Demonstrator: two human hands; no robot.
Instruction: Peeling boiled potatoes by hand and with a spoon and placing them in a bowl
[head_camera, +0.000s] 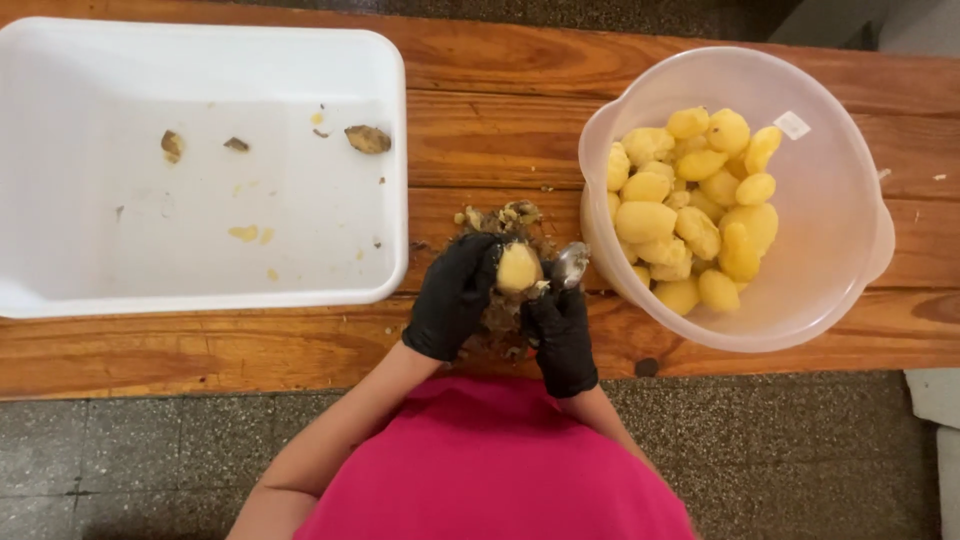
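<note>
Potato (518, 266) half-peeled, sitting at the tabletop's (480, 130) near edge, pinched in the left hand (455, 295) in a black glove. Right hand (560, 325) clenched around a spoon (570, 265), bowl of it poking out just at 3 o'clock of the potato. Peel pile (500, 225) heaped right under and at 12 o'clock of both hands.

Stuff that could go sideways, just guessing:
- Cooked spud plus slick gloves = easy to squirt out and drop off the edge onto the floor.
- Too much pressure with the spoon, gouges the flesh or breaks the thing apart.
- Peels creeping toward the plastic bowl (850, 250) at 3 o'clock, full of peeled potatoes (690, 210); scraps could flick in.
- White tray (380, 150) at 10 o'clock mostly ignored, only a few scraps in there.
</note>
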